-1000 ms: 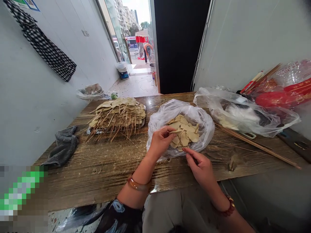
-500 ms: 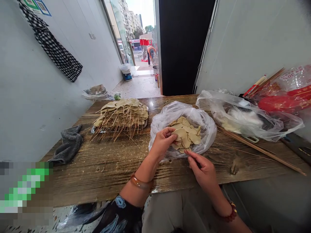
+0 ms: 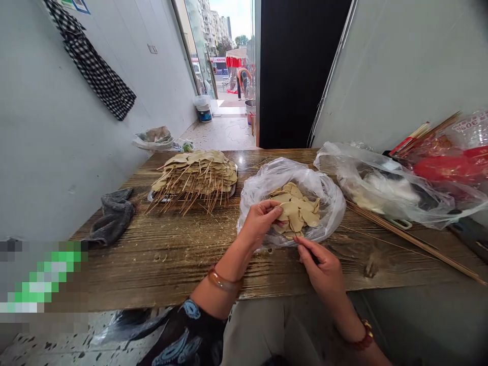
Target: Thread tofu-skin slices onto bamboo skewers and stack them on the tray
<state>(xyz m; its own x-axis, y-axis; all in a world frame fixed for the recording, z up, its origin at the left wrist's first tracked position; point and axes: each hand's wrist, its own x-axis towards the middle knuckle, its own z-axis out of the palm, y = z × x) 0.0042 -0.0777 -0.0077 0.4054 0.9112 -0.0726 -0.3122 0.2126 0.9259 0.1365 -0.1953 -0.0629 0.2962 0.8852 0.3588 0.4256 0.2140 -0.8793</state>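
Brown wooden tabletop: quick chg

Translucent plastic bag holds loose pale-yellow slices. L hand pinches thin pale oval slice above them: edge-on 1 s ago, now flatter, so broad face shows. R hand pinches thin brown stick, mostly hidden.

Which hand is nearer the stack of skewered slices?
Left. The left hand is right of the stack, over the plastic bag; the right hand, farther right, at the bag's near edge.
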